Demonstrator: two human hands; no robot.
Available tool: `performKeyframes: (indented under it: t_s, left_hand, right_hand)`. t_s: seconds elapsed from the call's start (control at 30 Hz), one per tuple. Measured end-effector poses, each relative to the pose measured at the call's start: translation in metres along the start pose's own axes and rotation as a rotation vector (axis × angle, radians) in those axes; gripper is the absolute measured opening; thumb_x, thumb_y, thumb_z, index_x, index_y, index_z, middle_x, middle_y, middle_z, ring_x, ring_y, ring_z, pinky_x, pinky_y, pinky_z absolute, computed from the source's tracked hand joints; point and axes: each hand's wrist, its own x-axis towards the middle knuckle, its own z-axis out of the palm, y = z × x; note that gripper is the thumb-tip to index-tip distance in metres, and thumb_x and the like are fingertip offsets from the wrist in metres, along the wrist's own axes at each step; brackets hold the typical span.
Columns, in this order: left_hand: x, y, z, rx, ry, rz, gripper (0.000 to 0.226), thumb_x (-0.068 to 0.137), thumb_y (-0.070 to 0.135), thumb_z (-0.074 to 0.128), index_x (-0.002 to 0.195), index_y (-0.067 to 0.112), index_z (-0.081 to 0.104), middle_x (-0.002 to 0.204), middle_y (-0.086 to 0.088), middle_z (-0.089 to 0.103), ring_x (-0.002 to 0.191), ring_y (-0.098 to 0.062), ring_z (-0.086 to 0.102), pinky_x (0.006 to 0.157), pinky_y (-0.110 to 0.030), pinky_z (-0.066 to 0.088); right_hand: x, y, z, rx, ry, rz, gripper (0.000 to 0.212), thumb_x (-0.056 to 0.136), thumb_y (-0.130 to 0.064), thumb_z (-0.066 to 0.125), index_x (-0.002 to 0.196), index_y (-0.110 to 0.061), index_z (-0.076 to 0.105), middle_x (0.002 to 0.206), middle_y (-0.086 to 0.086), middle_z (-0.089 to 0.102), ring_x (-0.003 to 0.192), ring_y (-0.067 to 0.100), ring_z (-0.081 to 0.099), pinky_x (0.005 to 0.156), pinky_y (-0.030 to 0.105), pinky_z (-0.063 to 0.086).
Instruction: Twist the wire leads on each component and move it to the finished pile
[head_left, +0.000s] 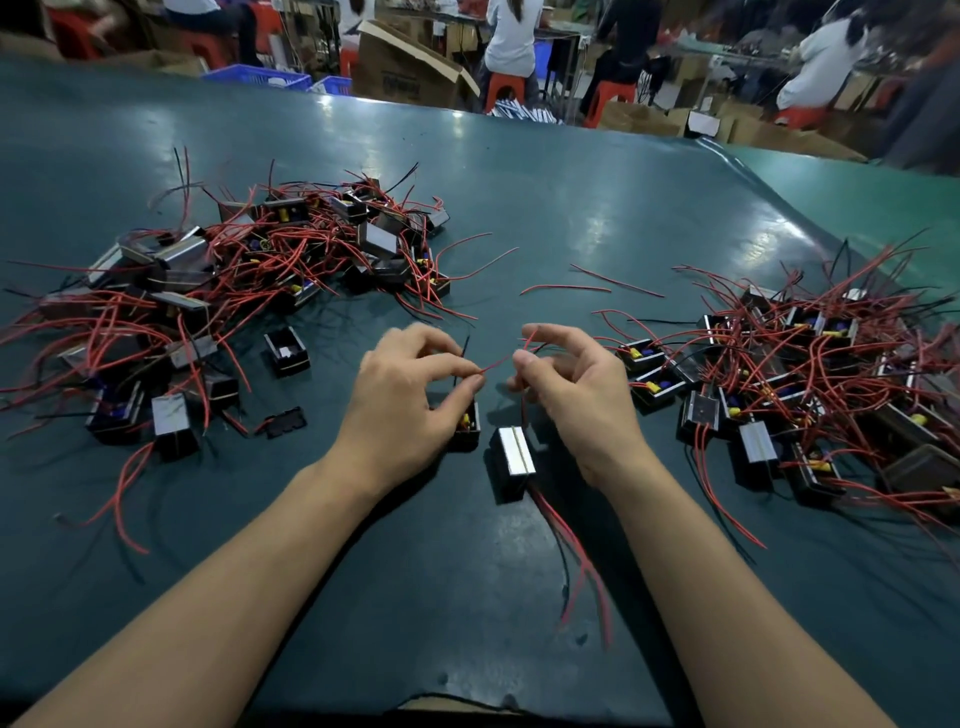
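A small black component (466, 425) with a yellow part sits on the green table under my left hand (410, 395). Its red wire lead (496, 362) runs between both hands. My left hand pinches one end of it with thumb and forefinger, and my right hand (576, 384) pinches the other end. A second component (513, 456) with a silver top lies just in front of the hands, its red and black wires trailing toward me. A big tangled pile of components (249, 270) lies at the left, another pile (810, 374) at the right.
The dark green table (545, 208) stretches far ahead. Loose red wire pieces (566, 287) lie between the piles. A lone black housing (287, 351) and a black flat part (284, 422) lie left of my hands. People sit on red stools among cardboard boxes beyond the table.
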Motion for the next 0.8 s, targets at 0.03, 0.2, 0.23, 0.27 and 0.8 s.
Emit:
performKeyframes:
  t_s: [0.03, 0.2, 0.23, 0.27, 0.8]
  left_hand:
    - [0.001, -0.001, 0.000, 0.050, 0.060, 0.015, 0.007, 0.083, 0.024, 0.076, 0.085, 0.019, 0.079, 0.101, -0.002, 0.064, 0.095, -0.027, 0.055, 0.082, -0.049, 0.044]
    - [0.001, -0.005, -0.001, 0.237, 0.245, 0.128, 0.009, 0.081, 0.027, 0.075, 0.085, 0.020, 0.079, 0.089, -0.005, 0.059, 0.083, -0.031, 0.050, 0.070, -0.047, 0.042]
    - [0.001, -0.005, 0.000, 0.232, 0.234, 0.177, 0.008, 0.081, 0.022, 0.076, 0.087, 0.017, 0.079, 0.086, -0.006, 0.059, 0.081, -0.031, 0.050, 0.069, -0.048, 0.043]
    - [0.001, -0.004, 0.001, 0.218, 0.210, 0.228, 0.008, 0.081, 0.017, 0.076, 0.088, 0.014, 0.078, 0.086, -0.007, 0.060, 0.080, -0.031, 0.051, 0.068, -0.048, 0.045]
    - [0.003, 0.007, 0.011, -0.368, -0.016, -0.131, 0.010, 0.088, 0.019, 0.072, 0.097, 0.019, 0.071, 0.084, 0.005, 0.072, 0.079, -0.011, 0.068, 0.074, -0.042, 0.054]
  right_hand:
    - [-0.001, -0.001, 0.000, 0.041, -0.015, 0.001, 0.016, 0.090, -0.004, 0.065, 0.104, -0.012, 0.064, 0.061, 0.000, 0.068, 0.058, 0.007, 0.063, 0.052, 0.010, 0.041]
    - [-0.003, -0.004, 0.000, -0.023, 0.005, -0.064, 0.010, 0.089, -0.008, 0.068, 0.084, -0.016, 0.068, 0.076, 0.003, 0.070, 0.060, 0.007, 0.063, 0.051, 0.012, 0.042]
    - [-0.003, -0.004, 0.001, -0.078, 0.020, -0.090, 0.009, 0.088, -0.011, 0.070, 0.083, -0.018, 0.070, 0.076, -0.001, 0.069, 0.062, 0.007, 0.063, 0.055, 0.014, 0.043]
    - [-0.003, -0.004, 0.002, -0.111, 0.026, -0.113, 0.007, 0.087, -0.011, 0.071, 0.085, -0.018, 0.072, 0.076, -0.002, 0.069, 0.063, 0.007, 0.062, 0.057, 0.015, 0.044]
    - [-0.003, -0.002, 0.006, -0.150, 0.069, -0.246, 0.009, 0.088, -0.013, 0.070, 0.093, -0.019, 0.075, 0.077, 0.000, 0.074, 0.063, 0.017, 0.069, 0.056, 0.028, 0.053]
